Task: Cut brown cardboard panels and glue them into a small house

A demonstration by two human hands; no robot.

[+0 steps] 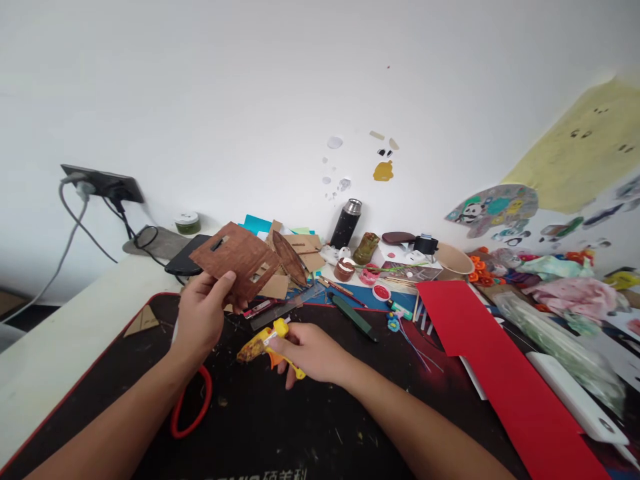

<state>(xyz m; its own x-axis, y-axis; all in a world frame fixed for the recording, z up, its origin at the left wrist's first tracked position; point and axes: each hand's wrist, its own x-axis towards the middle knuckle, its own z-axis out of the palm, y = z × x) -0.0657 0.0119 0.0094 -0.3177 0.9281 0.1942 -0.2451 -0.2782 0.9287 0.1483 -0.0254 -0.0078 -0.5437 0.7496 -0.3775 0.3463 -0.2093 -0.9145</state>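
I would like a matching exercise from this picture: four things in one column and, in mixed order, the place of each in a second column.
Things:
1. brown cardboard piece
2. yellow glue gun
3. red paper sheet
4. black bottle

Places:
A. standing upright by the wall
B. held up in the left hand
C. lying flat on the right part of the desk
D. gripped by the right hand low over the black mat

Pairs: 1-B, 2-D, 3-C, 4-A
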